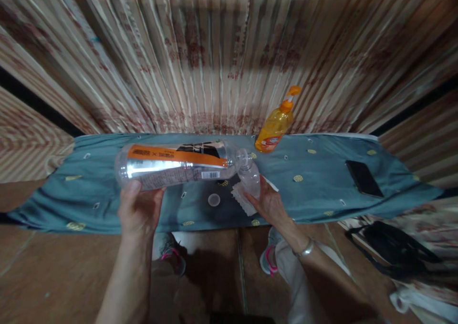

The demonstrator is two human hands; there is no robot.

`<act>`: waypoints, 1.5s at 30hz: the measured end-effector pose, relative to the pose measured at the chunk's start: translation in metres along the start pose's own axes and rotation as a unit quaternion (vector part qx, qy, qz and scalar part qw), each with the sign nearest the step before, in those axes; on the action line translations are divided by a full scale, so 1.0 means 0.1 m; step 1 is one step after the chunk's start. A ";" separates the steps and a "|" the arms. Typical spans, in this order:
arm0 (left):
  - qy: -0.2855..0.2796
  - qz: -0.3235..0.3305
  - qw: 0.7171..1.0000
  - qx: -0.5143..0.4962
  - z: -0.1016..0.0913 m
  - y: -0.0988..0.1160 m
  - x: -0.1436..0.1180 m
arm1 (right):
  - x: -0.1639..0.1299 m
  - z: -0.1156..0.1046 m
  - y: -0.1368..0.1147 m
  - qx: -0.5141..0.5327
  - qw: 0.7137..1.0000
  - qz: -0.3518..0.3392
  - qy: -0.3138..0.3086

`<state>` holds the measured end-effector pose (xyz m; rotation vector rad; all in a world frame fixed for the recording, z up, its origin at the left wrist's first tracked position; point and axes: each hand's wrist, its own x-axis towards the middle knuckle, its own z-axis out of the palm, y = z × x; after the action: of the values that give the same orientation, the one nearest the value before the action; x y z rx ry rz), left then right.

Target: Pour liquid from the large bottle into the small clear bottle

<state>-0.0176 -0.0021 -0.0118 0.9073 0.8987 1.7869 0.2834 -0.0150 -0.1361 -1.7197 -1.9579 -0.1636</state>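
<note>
Water bottle, large, clear plastic with an orange label (175, 165), lies tipped sideways above the teal cloth-covered table (315, 195), left hand (138, 209) clasped under its base. Its mouth meets a small clear cup (249, 177), apparently plastic, gripped by the right hand (269, 204). A round cap (213, 199) lies below; an orange pump bottle (275, 123) and black phone (364, 178) sit farther off.

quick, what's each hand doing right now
Left hand: closed around the large clear bottle, held on its side.
Right hand: closed on a small clear cup at the bottle's mouth.
</note>
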 end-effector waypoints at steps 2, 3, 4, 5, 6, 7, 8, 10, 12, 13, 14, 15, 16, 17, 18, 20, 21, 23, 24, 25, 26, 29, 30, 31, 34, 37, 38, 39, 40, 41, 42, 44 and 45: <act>0.010 -0.001 1.000 -0.013 0.05 -0.02 0.00 | 0.00 -0.01 0.01 -0.001 1.000 -0.002 -0.006; 0.015 -0.001 1.000 -0.019 0.07 -0.04 0.00 | 0.00 -0.01 0.01 -0.002 1.000 -0.002 -0.010; 0.023 0.000 0.999 -0.024 0.09 -0.06 -0.01 | 0.01 -0.02 0.02 -0.004 1.000 -0.002 -0.014; 0.033 0.001 0.999 -0.028 0.10 -0.08 -0.02 | 0.01 -0.02 0.02 -0.007 1.000 -0.001 -0.017; 0.044 0.003 0.999 -0.032 0.11 -0.10 -0.03 | 0.01 -0.02 0.02 -0.010 1.000 0.000 -0.018; 0.051 0.003 0.998 -0.036 0.12 -0.11 -0.04 | 0.01 -0.03 0.03 -0.013 1.000 0.002 -0.020; 0.055 0.001 0.998 -0.039 0.13 -0.13 -0.04 | 0.01 -0.03 0.03 -0.016 1.000 0.004 -0.020; 0.054 0.002 0.997 -0.047 0.14 -0.13 -0.05 | 0.01 -0.03 0.02 -0.017 1.000 0.008 -0.018; 0.050 0.011 0.997 -0.052 0.15 -0.10 -0.06 | 0.01 -0.02 0.02 -0.013 1.000 0.008 -0.015; 0.045 0.018 0.998 -0.051 0.16 -0.08 -0.07 | 0.01 -0.02 0.01 -0.011 1.000 0.007 -0.013; 0.040 0.022 0.998 -0.047 0.17 -0.06 -0.08 | 0.01 -0.02 0.01 -0.010 1.000 0.006 -0.013; 0.036 0.024 0.998 -0.039 0.17 -0.03 -0.09 | 0.01 -0.02 0.01 -0.009 1.000 0.006 -0.013; 0.035 0.024 0.999 -0.032 0.18 -0.01 -0.10 | 0.01 -0.02 0.01 -0.010 1.000 0.006 -0.013; 0.035 0.025 0.999 -0.028 0.19 0.01 -0.12 | 0.01 -0.02 0.00 -0.010 1.000 0.006 -0.015; 0.035 0.024 0.999 -0.025 0.19 0.02 -0.14 | 0.01 -0.02 0.00 -0.011 1.000 0.006 -0.017; 0.035 0.022 0.999 -0.020 0.21 0.05 -0.17 | 0.00 -0.03 0.00 -0.010 1.000 0.007 -0.023; 0.034 0.021 0.999 -0.017 0.21 0.06 -0.18 | 0.00 -0.04 0.01 -0.010 1.000 0.007 -0.026; 0.034 0.022 0.999 -0.015 0.22 0.09 -0.21 | 0.00 -0.04 0.01 -0.009 1.000 0.006 -0.029; 0.034 0.024 0.999 -0.016 0.22 0.10 -0.22 | -0.01 -0.04 0.01 -0.009 1.000 0.007 -0.029; 0.032 0.027 0.999 -0.018 0.22 0.11 -0.23 | -0.01 -0.03 0.01 -0.008 1.000 0.007 -0.027; 0.031 0.030 0.999 -0.020 0.22 0.13 -0.23 | -0.01 -0.03 0.00 -0.007 1.000 0.006 -0.025; 0.032 0.040 0.998 -0.024 0.21 0.15 -0.25 | -0.01 -0.03 -0.01 0.002 1.000 0.001 -0.015; 0.032 0.042 0.998 -0.026 0.21 0.16 -0.25 | 0.00 -0.03 -0.02 0.006 1.000 -0.001 -0.013; 0.032 0.043 0.998 -0.028 0.21 0.16 -0.25 | 0.00 -0.03 -0.02 0.010 1.000 -0.002 -0.012; 0.029 0.040 0.998 -0.032 0.20 0.16 -0.25 | 0.01 -0.05 -0.04 0.020 1.000 0.000 -0.010; 0.028 0.036 0.998 -0.034 0.20 0.17 -0.24 | 0.01 -0.06 -0.06 0.018 1.000 0.003 -0.010; 0.027 0.035 0.998 -0.035 0.20 0.17 -0.24 | 0.01 -0.07 -0.06 0.016 1.000 0.004 -0.011; 0.027 0.036 0.998 -0.036 0.20 0.17 -0.23 | 0.01 -0.07 -0.06 0.014 1.000 0.004 -0.012; 0.027 0.035 0.998 -0.036 0.20 0.17 -0.23 | 0.01 -0.07 -0.06 0.011 1.000 0.004 -0.013; 0.029 0.035 0.998 -0.035 0.20 0.16 -0.23 | 0.01 -0.07 -0.06 0.009 1.000 0.002 -0.014; 0.033 0.037 0.998 -0.034 0.20 0.16 -0.23 | 0.01 -0.07 -0.06 0.007 1.000 -0.001 -0.013; 0.049 0.040 0.997 -0.035 0.21 0.16 -0.23 | 0.01 -0.06 -0.05 0.006 1.000 -0.008 -0.010; 0.057 0.041 0.997 -0.036 0.22 0.16 -0.23 | 0.01 -0.06 -0.04 0.007 1.000 -0.012 -0.006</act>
<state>0.0027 -0.0244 0.0077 0.8134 0.8723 1.9448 0.2812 -0.0175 -0.1298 -1.6941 -1.9841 -0.1483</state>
